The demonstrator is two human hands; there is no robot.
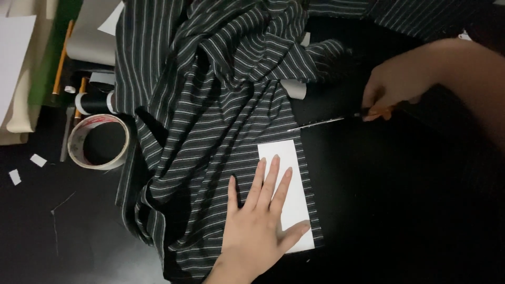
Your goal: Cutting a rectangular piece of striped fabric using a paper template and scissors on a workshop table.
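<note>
Striped fabric (210, 105) pinned by flat open left hand (258, 221); right hand (392, 84) grips scissors (336, 120)

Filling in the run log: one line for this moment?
left hand flat on paper | right hand holds scissors at fabric edge | tape roll left

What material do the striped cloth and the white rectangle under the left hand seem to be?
Striped cloth: soft woven or knit fabric, matte, since it drapes in loose folds. White rectangle: probably paper or thin card, flat with crisp straight edges; the left hand presses it down.
</note>
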